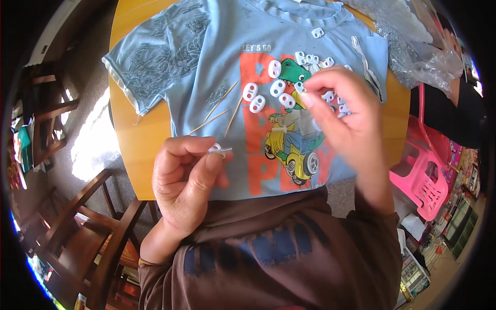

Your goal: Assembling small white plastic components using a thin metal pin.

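Observation:
My left hand (188, 178) pinches a white two-holed cord lock piece (215, 148) between thumb and fingers, a small metal spring (226, 150) sticking out of its right side. Over the shirt's dinosaur print, my right hand (351, 111) is closed, thumb and index finger at another small white cord lock piece (299, 87). More white oval pieces lie loose around it, such as one two-holed piece (257, 104); the right hand hides part of the group. All rest on a light blue T-shirt (206, 98) spread over the table.
Many small springs (165, 57) cover the shirt's left sleeve, with a smaller heap (217, 94) near several wooden toothpicks (207, 122). Clear plastic bags (413, 46) lie at the far right of the wooden table (134, 170). A pink plastic chair (423, 181) stands right, wooden chairs (98, 232) left.

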A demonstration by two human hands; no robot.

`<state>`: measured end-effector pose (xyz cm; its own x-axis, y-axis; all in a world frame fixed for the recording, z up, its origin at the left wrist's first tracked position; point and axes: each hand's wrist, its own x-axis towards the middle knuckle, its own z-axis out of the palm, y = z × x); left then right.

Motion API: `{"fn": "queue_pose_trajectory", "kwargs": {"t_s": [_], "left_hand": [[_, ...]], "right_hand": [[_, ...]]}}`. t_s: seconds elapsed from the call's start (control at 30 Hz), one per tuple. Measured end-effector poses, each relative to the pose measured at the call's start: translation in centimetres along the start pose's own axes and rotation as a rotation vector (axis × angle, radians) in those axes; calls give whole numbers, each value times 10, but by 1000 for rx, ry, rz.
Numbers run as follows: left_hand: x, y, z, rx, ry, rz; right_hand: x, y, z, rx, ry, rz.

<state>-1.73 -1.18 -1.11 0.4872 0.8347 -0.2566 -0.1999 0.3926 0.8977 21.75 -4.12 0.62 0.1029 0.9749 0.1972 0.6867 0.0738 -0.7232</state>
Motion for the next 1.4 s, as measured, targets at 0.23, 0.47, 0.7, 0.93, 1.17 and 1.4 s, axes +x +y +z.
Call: {"fn": "queue_pose_trajectory", "kwargs": {"t_s": [0.23,0.47,0.7,0.93,1.17,1.4], "left_hand": [[-1,3,3,12,4,-20],[0,4,3,-2,17,-27],[0,4,11,15,60,-19],[0,12,20,-88,-2,-24],[3,11,19,-93,-26,-20],[3,11,18,-84,-33,-29]], "right_hand": [[-1,4,13,-363,-85,-142],[-6,-2,14,-407,-89,-212],[-7,-18,16,228,-161,131],[-2,-39,21,1091,-187,525],[-5,-46,30,1145,-192,541],[-5,-47,30,1097,-215,601]]}}
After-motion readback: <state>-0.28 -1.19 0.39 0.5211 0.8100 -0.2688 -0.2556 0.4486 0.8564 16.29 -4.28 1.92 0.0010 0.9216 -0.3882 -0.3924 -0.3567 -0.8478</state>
